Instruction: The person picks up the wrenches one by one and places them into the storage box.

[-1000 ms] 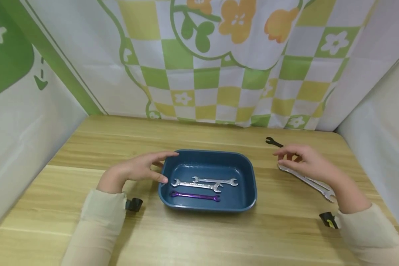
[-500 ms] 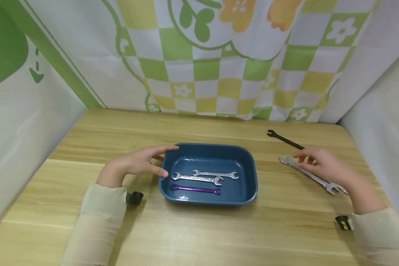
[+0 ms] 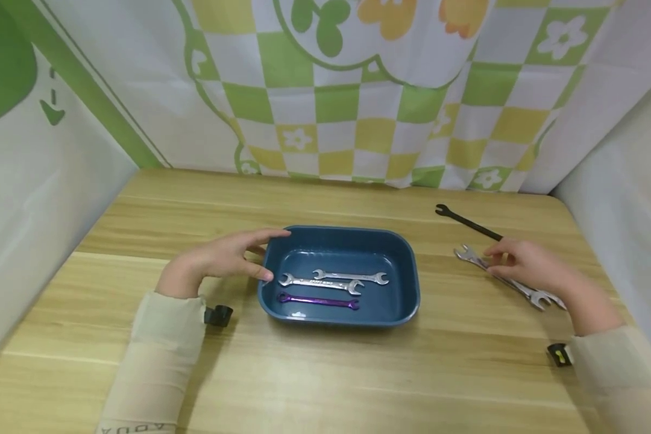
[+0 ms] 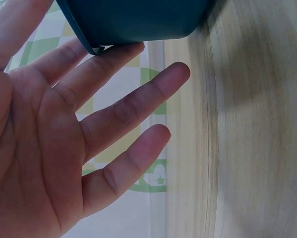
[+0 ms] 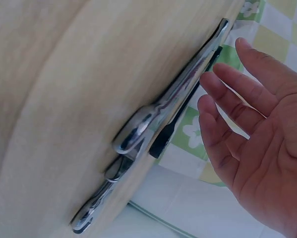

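My left hand (image 3: 222,258) rests at the left end of a blue plastic tray (image 3: 339,318), thumb and index finger at its rim. The other fingers spread straight below the tray's wall in the left wrist view. Inside lie two silver open-end wrenches (image 3: 321,283) and a purple wrench (image 3: 317,301). At the right, my right hand (image 3: 531,265) hovers over silver wrenches (image 3: 469,255) that overlap on the table. Its fingers are loosely bent and hold nothing; in the right wrist view a gap shows between the fingertips and the silver wrenches (image 5: 138,126).
A black wrench (image 3: 469,224) lies just behind the silver ones, its near end hidden by the right hand. The wooden table (image 3: 325,380) ends at a checkered curtain (image 3: 336,108) behind, with white cloth at both sides.
My right hand has moved right and away from the black wrench's far end, over the silver wrenches. The left hand stays at the tray. The head view has tilted slightly upward in framing.
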Motion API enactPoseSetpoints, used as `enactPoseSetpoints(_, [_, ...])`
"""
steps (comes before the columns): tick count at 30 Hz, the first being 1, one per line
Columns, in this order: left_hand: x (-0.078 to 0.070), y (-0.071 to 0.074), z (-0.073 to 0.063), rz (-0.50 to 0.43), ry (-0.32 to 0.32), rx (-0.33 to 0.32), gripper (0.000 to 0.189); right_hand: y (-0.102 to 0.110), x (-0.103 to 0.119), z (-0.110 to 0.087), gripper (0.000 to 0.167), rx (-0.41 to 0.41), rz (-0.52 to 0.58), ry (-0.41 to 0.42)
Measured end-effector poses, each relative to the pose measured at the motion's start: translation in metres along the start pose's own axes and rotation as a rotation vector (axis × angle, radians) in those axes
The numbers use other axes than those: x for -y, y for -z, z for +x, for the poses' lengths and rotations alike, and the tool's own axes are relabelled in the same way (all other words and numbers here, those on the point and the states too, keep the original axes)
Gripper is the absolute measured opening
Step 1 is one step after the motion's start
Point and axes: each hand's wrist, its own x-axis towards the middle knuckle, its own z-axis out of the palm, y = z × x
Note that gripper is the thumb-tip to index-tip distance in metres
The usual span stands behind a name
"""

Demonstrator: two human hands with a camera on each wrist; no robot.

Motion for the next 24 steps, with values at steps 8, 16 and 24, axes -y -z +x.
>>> enactPoseSetpoints(8, [-0.001,0.002,-0.003,-0.009,0.029,-0.005,0.083,-0.001,-0.001,0.009,0.023,0.009,0.011,0.028])
enactPoseSetpoints(16, [-0.002,0.001,-0.003,0.010,0.016,-0.002,0.082,-0.004,-0.003,0.012,0.020,0.032,0.046,0.036])
enactPoseSetpoints(24, [-0.005,0.000,0.000,0.010,0.023,0.000,0.082,-0.008,0.002,0.013,0.014,0.072,0.080,0.023])
